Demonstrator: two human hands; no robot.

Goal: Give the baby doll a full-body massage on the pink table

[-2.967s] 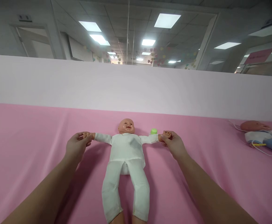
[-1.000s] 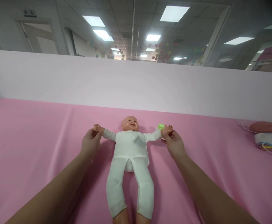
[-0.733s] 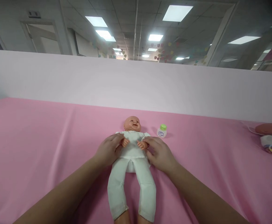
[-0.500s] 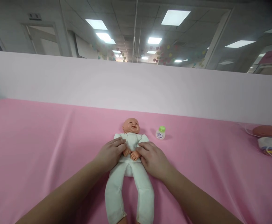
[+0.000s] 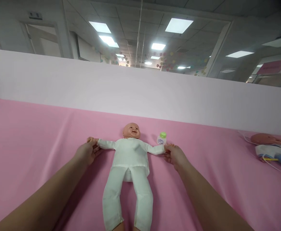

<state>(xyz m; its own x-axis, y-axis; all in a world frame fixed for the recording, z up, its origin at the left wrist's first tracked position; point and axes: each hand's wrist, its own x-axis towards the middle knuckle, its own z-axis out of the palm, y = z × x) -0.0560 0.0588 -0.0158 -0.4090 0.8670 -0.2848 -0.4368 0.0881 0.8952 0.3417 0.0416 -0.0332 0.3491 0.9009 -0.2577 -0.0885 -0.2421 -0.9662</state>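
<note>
A baby doll (image 5: pixel 129 157) in a white suit lies on its back on the pink sheet (image 5: pixel 34 138), head away from me. Its arms are stretched out to both sides. My left hand (image 5: pixel 86 152) is closed on the doll's hand on the left. My right hand (image 5: pixel 175 155) is closed on the doll's hand on the right. A small white bottle with a green cap (image 5: pixel 162 138) stands just beyond my right hand, next to the doll's arm.
A second doll (image 5: pixel 269 146) with a white cable and blue cloth lies at the far right. A pale partition wall (image 5: pixel 140 89) rises behind the pink surface.
Half a second ago both hands held the doll's hands together over its belly; they have swung outward, spreading the doll's arms flat to the sides.
</note>
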